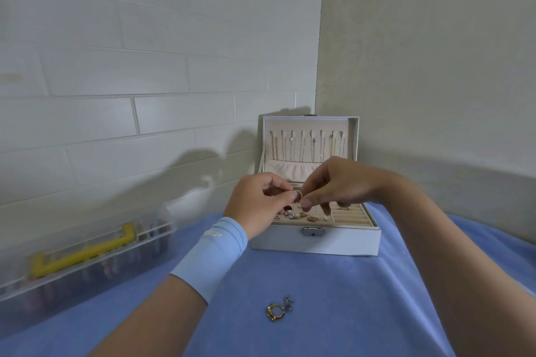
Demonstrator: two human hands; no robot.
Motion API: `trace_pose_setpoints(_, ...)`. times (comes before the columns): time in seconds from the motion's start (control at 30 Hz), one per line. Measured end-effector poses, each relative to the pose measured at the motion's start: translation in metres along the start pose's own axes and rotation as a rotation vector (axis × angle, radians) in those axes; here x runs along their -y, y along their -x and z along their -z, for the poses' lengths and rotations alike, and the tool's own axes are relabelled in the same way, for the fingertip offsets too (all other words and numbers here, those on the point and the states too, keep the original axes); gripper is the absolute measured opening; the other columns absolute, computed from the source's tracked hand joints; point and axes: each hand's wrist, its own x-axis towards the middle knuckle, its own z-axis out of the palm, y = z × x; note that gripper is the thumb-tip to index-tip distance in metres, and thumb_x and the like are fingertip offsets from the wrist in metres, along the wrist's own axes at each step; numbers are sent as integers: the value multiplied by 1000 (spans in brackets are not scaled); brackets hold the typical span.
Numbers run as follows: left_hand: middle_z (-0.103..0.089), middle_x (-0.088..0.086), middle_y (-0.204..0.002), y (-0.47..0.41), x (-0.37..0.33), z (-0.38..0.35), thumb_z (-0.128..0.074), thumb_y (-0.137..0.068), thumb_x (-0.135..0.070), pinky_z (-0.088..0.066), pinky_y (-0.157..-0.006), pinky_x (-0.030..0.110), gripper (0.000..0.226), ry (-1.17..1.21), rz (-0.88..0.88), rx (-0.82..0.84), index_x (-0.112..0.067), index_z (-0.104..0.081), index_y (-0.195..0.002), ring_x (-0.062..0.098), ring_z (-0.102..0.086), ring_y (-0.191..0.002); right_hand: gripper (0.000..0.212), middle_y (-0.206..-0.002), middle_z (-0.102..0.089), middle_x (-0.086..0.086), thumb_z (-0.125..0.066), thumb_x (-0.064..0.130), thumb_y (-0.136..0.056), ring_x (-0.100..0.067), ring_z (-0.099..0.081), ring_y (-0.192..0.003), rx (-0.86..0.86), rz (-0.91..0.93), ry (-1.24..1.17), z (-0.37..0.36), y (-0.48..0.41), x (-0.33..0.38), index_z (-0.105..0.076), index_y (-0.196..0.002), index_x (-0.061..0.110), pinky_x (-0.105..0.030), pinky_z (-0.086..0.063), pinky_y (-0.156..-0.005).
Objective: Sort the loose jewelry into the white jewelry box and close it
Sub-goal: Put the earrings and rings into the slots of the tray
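Over the open white jewelry box point(314, 240), my left hand point(258, 206) and right hand point(336, 182) pinch a thin ring point(300, 193): light, slippery, probably best held by its band.

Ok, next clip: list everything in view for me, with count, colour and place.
jewelry box: one, white, open, back of cloth
necklaces: several, gold and silver, inside lid
small pieces: many, mixed, box's left tray
thin ring: one, gold, pinched over the box
chunky ring: one, gold and red, front of cloth
small charm: one, silver, beside chunky ring
plastic case: one, clear, yellow handle, left
cloth: one, blue, under everything
wrist sleeve: one, light blue, left forearm
left hand and right hand: two, bare, pinching the thin ring
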Motion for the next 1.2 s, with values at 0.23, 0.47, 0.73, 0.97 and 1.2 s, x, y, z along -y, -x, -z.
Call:
trace_pose_setpoints(0.23, -70, -1, -63, 1, -3, 3, -75, -85, -8, -49, -49, 25, 3, 131, 44, 80, -9, -72, -85, 14, -63, -57, 9, -65, -70, -3, -80, 12, -84, -14, -56, -54, -138, 68, -200, -4, -3, -3, -79, -90, 5, -23, -38, -43)
trace_pose_setpoints(0.47, -73, -9, -79, 2, -2, 12, -69, -89, -19, -44, -56, 18, 4, -296, 49, 585, -18, -73, -90, 9, -60, -58, 9, -68, -75, 7, -82, 16, -82, -5, -60, -46, -197, -137, 243, 14, -6, -38, -79, -77, 23, -27, -54, -61)
trace_pose_setpoints(0.73, -69, -22, -79, 13, -9, 8, -77, -82, -27, -44, -59, 16, 28, -762, 302, 1148, -32, -74, -109, 3, -65, -76, 10, -63, -73, 8, -84, 23, -79, -6, -66, -48, -203, -267, 448, 16, -10, -56, -78, -72, 26, -26, -57, -68)
trace_pose_setpoints(0.97, -70, -15, -78, 16, -4, -2, -77, -82, -24, -48, -67, 20, 21, -806, 311, 1137, -28, -76, -102, 8, -67, -72, 5, -80, -74, 8, -85, 23, -77, -10, -68, -78, -253, -250, 521, 13, -15, -58, -80, -78, 25, -23, -52, -70)
trace_pose_setpoints(1.2, -67, -19, -70, 14, 0, -2, -79, -80, -30, -54, -86, 32, 13, -805, 251, 1068, -31, -75, -92, -1, -62, -61, 4, -76, -72, 9, -81, 21, -81, -8, -66, -76, -232, -254, 486, 17, -11, -58, -80, -79, 24, -22, -49, -66)
